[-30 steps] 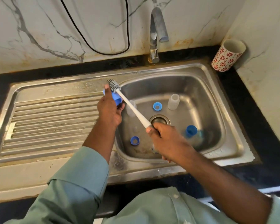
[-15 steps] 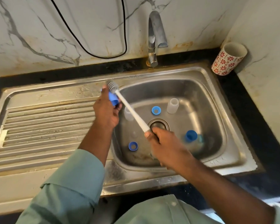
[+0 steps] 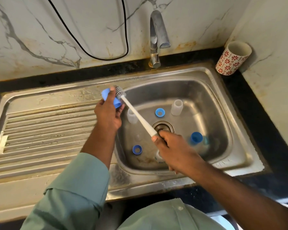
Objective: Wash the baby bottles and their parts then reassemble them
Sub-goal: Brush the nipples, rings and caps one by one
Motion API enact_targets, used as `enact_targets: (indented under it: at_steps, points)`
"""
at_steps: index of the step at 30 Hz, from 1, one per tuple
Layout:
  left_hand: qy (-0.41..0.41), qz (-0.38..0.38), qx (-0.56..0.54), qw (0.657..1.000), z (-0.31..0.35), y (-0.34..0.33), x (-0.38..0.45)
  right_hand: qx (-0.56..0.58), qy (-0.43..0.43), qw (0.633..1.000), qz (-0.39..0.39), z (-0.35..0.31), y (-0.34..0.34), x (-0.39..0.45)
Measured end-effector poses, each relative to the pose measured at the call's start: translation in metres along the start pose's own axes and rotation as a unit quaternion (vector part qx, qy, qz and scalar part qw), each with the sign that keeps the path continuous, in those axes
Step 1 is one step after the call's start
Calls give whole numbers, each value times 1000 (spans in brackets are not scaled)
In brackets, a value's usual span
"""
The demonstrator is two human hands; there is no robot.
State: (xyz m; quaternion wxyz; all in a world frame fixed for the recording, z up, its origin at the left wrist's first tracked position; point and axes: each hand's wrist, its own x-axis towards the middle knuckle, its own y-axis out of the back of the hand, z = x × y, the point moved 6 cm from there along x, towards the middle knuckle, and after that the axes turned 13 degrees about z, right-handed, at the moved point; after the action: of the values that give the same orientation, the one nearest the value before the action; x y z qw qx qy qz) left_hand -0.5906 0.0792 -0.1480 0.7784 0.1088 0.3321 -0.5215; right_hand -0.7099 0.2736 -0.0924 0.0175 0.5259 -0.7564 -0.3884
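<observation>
My left hand (image 3: 108, 113) holds a blue bottle cap (image 3: 106, 95) over the sink's left rim. My right hand (image 3: 171, 150) grips the white handle of a bottle brush (image 3: 135, 113), whose grey bristle head sits against the cap. In the steel sink basin (image 3: 223, 123) stand two clear bottle bodies (image 3: 177, 107) (image 3: 131, 116), mouths down. Two blue collar rings (image 3: 160, 112) (image 3: 137, 149) lie on the basin floor. A clear bottle with a blue cap (image 3: 196, 138) lies on its side at the right.
The tap (image 3: 156, 35) rises behind the basin, with no water running. A ribbed draining board (image 3: 45, 130) lies to the left. A red-flowered cup (image 3: 232, 58) stands in the back right corner on the black counter. A black cable (image 3: 96, 55) hangs on the marble wall.
The blue cap has turned in my left hand, so more of it shows to the left of my fingers. The brush head stays against it. The camera has shifted slightly.
</observation>
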Motion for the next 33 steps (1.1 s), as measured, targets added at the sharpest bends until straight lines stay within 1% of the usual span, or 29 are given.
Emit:
enact_targets:
  at_steps: [2, 4, 6, 8, 11, 14, 16, 18, 20, 22, 25, 27, 29, 33]
  points:
    - [7, -18, 58, 998, -13, 0, -5, 20, -4, 1000, 21, 0, 5, 4]
    - [17, -17, 51, 998, -11, 0, -4, 17, -5, 1000, 18, 3, 4, 2]
    - [3, -9, 29, 1000, -3, 2, 2, 8, -9, 1000, 4, 6, 0, -6]
    - [-17, -30, 45, 998, -5, 3, 0, 14, -9, 1000, 9, 5, -2, -8]
    - [-2, -55, 50, 997, -13, 4, -7, 30, -2, 999, 29, 2, 1, -2]
    - [11, -35, 18, 999, -3, 10, -5, 12, 3, 1000, 11, 11, -3, -12]
    - [-6, -32, 51, 998, -4, 14, -8, 23, -14, 1000, -2, 16, -5, -19]
    - [-8, -29, 69, 997, -11, 15, -13, 31, -19, 999, 8, 18, -3, -18]
    - [18, -15, 37, 999, -13, 17, -12, 28, -15, 999, 13, 20, 2, -19]
    - [16, -1, 25, 1000, -10, 23, -4, 19, -14, 1000, 3, 25, 5, -24]
    - [-19, -12, 55, 998, -14, 27, -5, 21, -22, 1000, 4, 26, 5, -26]
    - [-16, -10, 19, 1000, -17, 26, -7, 12, -13, 1000, 16, 24, 4, -22]
    - [-3, 11, -10, 1000, -12, 27, -5, 12, 5, 1000, 6, 21, 0, -22]
    - [-7, -13, 30, 999, -10, 26, -8, -10, 23, 1000, 5, 16, -3, -17]
